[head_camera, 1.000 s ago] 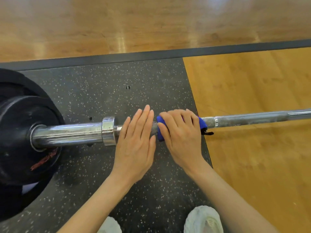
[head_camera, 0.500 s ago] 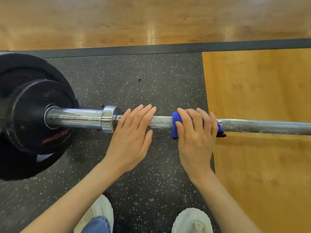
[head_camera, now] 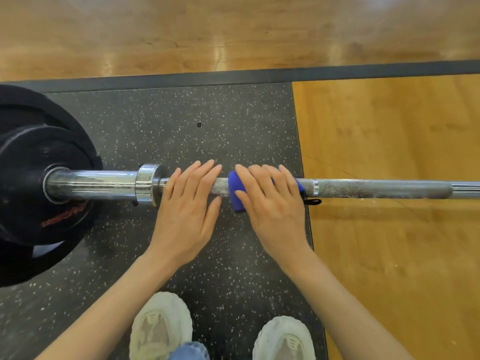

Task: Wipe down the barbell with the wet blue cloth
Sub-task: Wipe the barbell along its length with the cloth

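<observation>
Two hands rest on the barbell [head_camera: 376,188]. Left hand [head_camera: 187,203] lies flat, fingers straight. Right hand [head_camera: 272,203] presses the blue cloth [head_camera: 236,189] against the shaft, fingers extended.

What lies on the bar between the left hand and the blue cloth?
In the head view, only a short bare stretch of knurled barbell shaft separates the left hand from the blue cloth under the right hand.
</observation>
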`<state>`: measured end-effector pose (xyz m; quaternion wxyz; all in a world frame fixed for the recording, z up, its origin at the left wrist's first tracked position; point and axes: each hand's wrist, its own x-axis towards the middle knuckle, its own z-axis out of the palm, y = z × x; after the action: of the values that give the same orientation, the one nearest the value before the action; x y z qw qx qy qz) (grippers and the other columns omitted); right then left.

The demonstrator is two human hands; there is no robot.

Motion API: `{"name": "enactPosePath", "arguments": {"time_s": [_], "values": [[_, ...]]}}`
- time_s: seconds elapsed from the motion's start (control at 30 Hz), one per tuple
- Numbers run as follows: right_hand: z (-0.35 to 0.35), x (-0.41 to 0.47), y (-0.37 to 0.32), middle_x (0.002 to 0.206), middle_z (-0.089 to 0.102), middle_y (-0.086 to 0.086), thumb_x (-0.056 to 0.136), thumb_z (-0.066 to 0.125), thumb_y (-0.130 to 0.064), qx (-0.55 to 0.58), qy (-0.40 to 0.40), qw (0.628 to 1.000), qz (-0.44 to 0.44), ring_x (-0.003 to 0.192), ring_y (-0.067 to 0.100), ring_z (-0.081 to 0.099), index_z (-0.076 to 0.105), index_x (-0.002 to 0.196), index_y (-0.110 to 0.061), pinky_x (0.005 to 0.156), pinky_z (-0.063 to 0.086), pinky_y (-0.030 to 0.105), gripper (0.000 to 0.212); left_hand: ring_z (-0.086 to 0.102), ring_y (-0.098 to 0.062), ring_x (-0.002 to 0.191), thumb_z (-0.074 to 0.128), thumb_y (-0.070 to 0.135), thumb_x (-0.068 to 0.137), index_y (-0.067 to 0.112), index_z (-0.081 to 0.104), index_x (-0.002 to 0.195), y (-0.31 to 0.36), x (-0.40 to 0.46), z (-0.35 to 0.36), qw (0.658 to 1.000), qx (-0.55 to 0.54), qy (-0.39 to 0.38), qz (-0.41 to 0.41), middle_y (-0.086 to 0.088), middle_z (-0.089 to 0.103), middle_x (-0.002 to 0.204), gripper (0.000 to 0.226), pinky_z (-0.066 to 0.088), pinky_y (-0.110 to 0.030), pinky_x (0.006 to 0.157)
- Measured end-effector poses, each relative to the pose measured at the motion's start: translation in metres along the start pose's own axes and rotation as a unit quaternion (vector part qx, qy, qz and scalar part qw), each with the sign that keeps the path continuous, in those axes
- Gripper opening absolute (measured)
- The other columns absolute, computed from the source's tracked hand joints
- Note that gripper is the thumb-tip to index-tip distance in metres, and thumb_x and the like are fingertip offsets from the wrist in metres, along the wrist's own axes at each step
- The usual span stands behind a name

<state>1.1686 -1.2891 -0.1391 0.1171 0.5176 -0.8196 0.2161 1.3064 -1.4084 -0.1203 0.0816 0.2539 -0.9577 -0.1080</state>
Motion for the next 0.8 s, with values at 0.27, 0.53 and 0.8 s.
{"name": "enactPosePath", "arguments": {"time_s": [0.27,0.53,0.8], "values": [[0.001,0.006,-0.018,0.119,0.065,0.0,0.109,0.035,-0.029,0.003,-0.001,0.997,0.077,0.117,0.027,0.057,0.064,0.129,-0.014,0.118,0.03,0.046,0.039,0.039,-0.025,0.146,0.024,0.03,0.108,0.006,0.049,0.148,0.003,0.038,-0.001,0.998,0.043,0.035,-0.013,-0.007,0.049,0.154,0.053,0.011,-0.042,0.124],[-0.004,0.004,-0.022,0.119,0.065,0.0,0.107,0.039,-0.026,0.017,0.008,0.991,0.131,0.118,0.027,0.054,0.066,0.125,-0.013,0.117,0.027,0.045,0.035,0.06,-0.027,0.129,0.02,0.026,0.108,0.006,0.067,0.13,0.004,0.037,0.009,0.997,0.056,0.041,-0.018,-0.008,0.069,0.129,0.056,0.028,-0.045,0.119],[-0.022,-0.01,-0.005,0.121,0.065,0.0,0.108,0.036,-0.032,0.017,-0.018,0.99,0.139,0.119,0.027,0.056,0.065,0.126,-0.014,0.118,0.029,0.046,0.038,0.061,-0.029,0.128,0.026,0.024,0.106,0.005,0.07,0.126,0.008,0.025,0.007,0.998,0.037,0.052,-0.022,-0.009,0.071,0.126,0.052,0.032,-0.043,0.115]]}}
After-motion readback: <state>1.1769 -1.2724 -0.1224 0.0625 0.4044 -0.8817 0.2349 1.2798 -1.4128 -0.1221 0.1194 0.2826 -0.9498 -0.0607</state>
